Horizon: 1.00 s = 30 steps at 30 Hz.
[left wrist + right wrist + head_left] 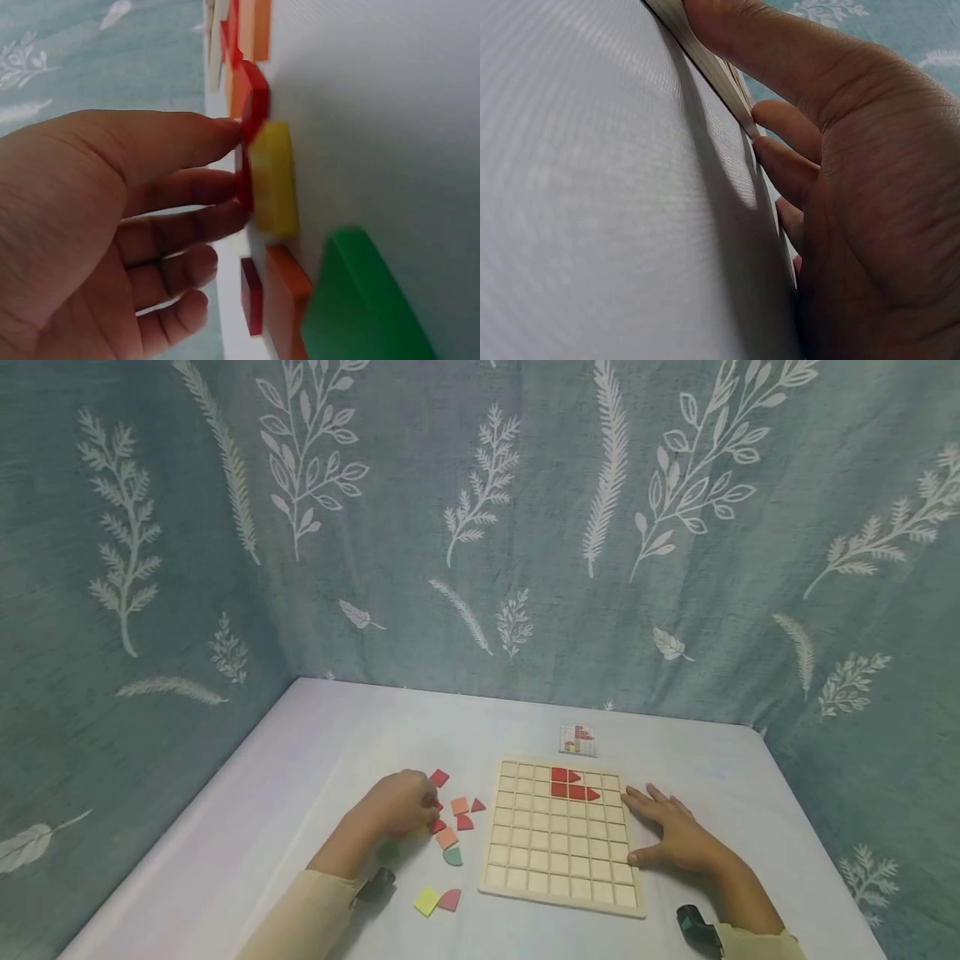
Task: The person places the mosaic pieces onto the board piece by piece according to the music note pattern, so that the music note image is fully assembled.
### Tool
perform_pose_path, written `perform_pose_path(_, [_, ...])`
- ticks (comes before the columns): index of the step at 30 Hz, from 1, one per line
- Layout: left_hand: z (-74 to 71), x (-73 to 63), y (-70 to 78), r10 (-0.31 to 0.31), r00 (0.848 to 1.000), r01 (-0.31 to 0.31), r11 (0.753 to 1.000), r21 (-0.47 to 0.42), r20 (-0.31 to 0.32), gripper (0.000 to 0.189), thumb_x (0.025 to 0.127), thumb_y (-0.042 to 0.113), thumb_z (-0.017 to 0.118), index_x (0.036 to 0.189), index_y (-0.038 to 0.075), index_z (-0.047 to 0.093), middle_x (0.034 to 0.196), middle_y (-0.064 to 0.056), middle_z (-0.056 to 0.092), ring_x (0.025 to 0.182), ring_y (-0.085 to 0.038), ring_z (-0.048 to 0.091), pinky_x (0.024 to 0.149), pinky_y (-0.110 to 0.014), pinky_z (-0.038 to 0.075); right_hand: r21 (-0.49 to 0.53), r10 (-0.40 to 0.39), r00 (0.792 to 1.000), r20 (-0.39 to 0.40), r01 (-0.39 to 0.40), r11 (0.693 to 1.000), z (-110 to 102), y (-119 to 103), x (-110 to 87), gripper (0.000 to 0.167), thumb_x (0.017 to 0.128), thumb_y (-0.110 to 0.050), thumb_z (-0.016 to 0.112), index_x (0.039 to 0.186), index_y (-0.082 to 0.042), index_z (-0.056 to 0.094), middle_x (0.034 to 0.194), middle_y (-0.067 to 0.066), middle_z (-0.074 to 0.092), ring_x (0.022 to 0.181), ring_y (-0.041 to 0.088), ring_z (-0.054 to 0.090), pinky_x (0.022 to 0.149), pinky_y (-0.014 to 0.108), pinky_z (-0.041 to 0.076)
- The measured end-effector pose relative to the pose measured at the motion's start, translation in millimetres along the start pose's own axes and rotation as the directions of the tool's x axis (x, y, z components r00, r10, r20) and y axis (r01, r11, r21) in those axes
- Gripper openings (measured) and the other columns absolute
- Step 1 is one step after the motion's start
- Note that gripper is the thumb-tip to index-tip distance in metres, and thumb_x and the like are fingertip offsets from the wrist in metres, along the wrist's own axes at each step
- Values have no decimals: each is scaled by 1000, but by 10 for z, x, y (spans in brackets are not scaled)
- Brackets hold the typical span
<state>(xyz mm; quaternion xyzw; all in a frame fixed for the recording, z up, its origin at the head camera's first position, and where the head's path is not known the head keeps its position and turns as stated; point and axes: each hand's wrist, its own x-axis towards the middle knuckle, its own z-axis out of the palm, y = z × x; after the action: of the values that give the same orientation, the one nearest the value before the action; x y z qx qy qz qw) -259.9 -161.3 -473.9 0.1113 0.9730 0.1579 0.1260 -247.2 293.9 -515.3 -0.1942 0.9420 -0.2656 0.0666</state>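
Note:
On the left of the table, my left hand [396, 803] reaches down among loose coloured tiles. In the left wrist view its thumb and fingertips pinch a red tile [242, 180], partly hidden behind a yellow tile [276, 178]; the red tile's full shape does not show. My right hand [673, 837] lies at the right side of a wooden grid board [537, 841], fingers spread. Its thumb and fingertips touch the board's edge [714, 71]. Red squares [559, 790] and red triangles [592, 794] form two rows near the board's top.
A small picture card [577, 740] lies behind the board. Between the left hand and board are orange squares [447, 837], a red triangle [477, 805] and a teal quarter-circle [453, 857]. Nearer me lie a yellow-green square [426, 902] and a pink quarter-circle [450, 900]. Patterned curtains [420, 527] surround the table.

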Motion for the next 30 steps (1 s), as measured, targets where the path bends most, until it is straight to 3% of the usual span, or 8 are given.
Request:
perform_pose_path(5, [7, 25, 45, -9, 1000, 9, 1000, 13, -17, 9, 81, 26, 79, 86, 20, 75, 78, 7, 61, 67, -15, 54, 57, -27, 47, -5, -27, 1000, -6, 27, 1000, 15, 7, 1, 108, 60, -62, 80, 147, -9, 43, 153, 16, 33, 142, 45, 11, 110, 62, 1])
perform_pose_path(9, [-9, 64, 99, -37, 998, 36, 999, -8, -50, 19, 81, 25, 79, 97, 18, 75, 85, 6, 63, 73, -16, 55, 64, -30, 52, -1, -40, 999, -4, 40, 999, 14, 8, -3, 108, 61, -63, 80, 146, -8, 43, 153, 15, 34, 142, 44, 12, 110, 62, 2])
perform_pose_path(11, [-20, 92, 137, -17, 997, 17, 1000, 1, -77, 21, 82, 26, 78, 101, 18, 74, 87, 6, 63, 76, -15, 55, 71, -34, 54, 2, -44, 999, -6, 44, 999, 7, 9, -4, 108, 61, -63, 79, 146, -7, 44, 152, 16, 34, 142, 45, 13, 110, 62, 2])
perform_pose_path(15, [-38, 173, 250, 94, 988, -90, 995, 40, -120, 13, 82, 24, 76, 94, 18, 73, 82, 9, 60, 75, -12, 55, 78, -35, 52, -9, -32, 999, -9, 32, 999, -11, 13, -3, 108, 60, -63, 79, 146, -8, 43, 153, 15, 34, 142, 44, 13, 110, 61, 2])
perform_pose_path(20, [-9, 286, 457, 228, 968, -220, 972, 80, -103, 11, 81, 22, 75, 89, 16, 72, 75, 10, 56, 69, -12, 52, 69, -30, 49, -7, -15, 1000, -6, 15, 1000, -19, 6, -1, 109, 60, -62, 80, 147, -9, 43, 153, 14, 33, 143, 43, 12, 111, 60, 1])
perform_pose_path(23, [43, 356, 571, 322, 942, -307, 941, 145, -96, 8, 82, 24, 75, 86, 18, 72, 73, 12, 54, 66, -9, 50, 65, -28, 47, -3, -13, 1000, -6, 13, 1000, -23, -6, -5, 109, 60, -61, 81, 147, -8, 42, 154, 14, 33, 143, 43, 12, 111, 60, 2])
perform_pose_path(28, [112, 438, 713, 483, 868, -456, 867, 203, -114, 11, 82, 22, 75, 76, 22, 65, 70, 13, 48, 64, -8, 45, 61, -26, 42, 6, -16, 1000, -4, 16, 1000, -22, -10, -4, 110, 60, -61, 81, 147, -7, 41, 154, 14, 32, 143, 43, 12, 111, 60, 2])
perform_pose_path(30, [125, 461, 778, 513, 850, -486, 851, 199, -117, 14, 81, 21, 75, 74, 22, 63, 69, 12, 48, 64, -8, 44, 60, -25, 41, 7, -12, 1000, -2, 12, 1000, -17, -5, -2, 110, 60, -61, 81, 147, -7, 42, 154, 14, 32, 143, 43, 12, 111, 60, 1])
